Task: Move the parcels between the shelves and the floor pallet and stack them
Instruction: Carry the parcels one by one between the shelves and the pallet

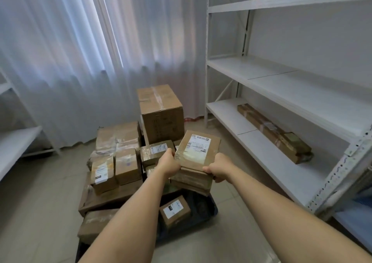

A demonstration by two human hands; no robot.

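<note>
Both hands' fingers (171, 152) grip parcel (196, 152) between them.

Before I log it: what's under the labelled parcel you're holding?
A second brown parcel lies under the labelled parcel, both gripped by left hand and right hand. Anything beneath that is hidden.

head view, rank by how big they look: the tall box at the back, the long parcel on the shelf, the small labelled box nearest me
1. tall box
2. long parcel, though it looks close to the tall box and lies at an angle, so unsure
3. small labelled box, clearly smallest despite being nearest
</note>
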